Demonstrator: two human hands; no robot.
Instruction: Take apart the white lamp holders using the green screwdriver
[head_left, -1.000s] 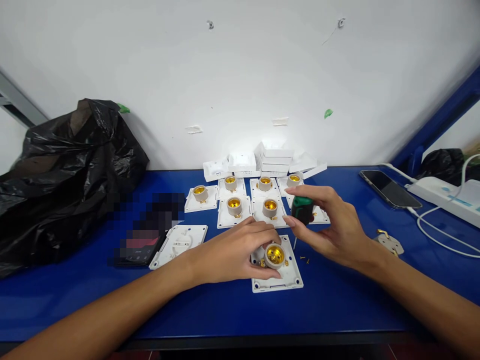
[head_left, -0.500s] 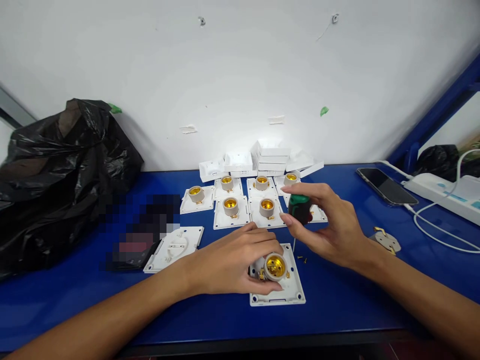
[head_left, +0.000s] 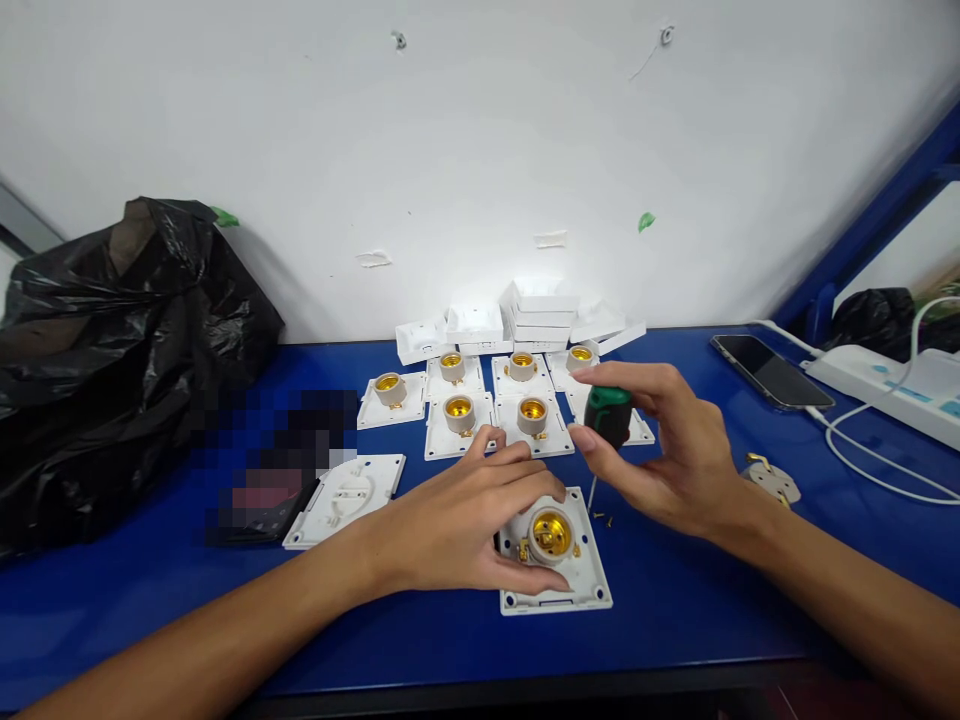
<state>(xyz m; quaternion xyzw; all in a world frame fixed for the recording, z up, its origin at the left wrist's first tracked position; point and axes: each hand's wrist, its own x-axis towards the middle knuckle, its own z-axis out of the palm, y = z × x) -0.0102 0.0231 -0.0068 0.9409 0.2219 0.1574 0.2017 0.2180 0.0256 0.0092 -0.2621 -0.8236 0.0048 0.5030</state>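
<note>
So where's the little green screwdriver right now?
In the head view, the green screwdriver is right of centre, upright in the right hand, its tip down by the lamp-holder plate that the left hand touches.

Bare blue table [head_left: 675, 600] is lying open along the lower frame, left and right of the near socket plate [head_left: 555, 565]. Rows of socket plates [head_left: 495, 400] are blocking centre frame; a black bag [head_left: 112, 350] is crowding the left; phone [head_left: 772, 372], power strip [head_left: 900, 385] and cable [head_left: 877, 470] are cluttering the right.
</note>
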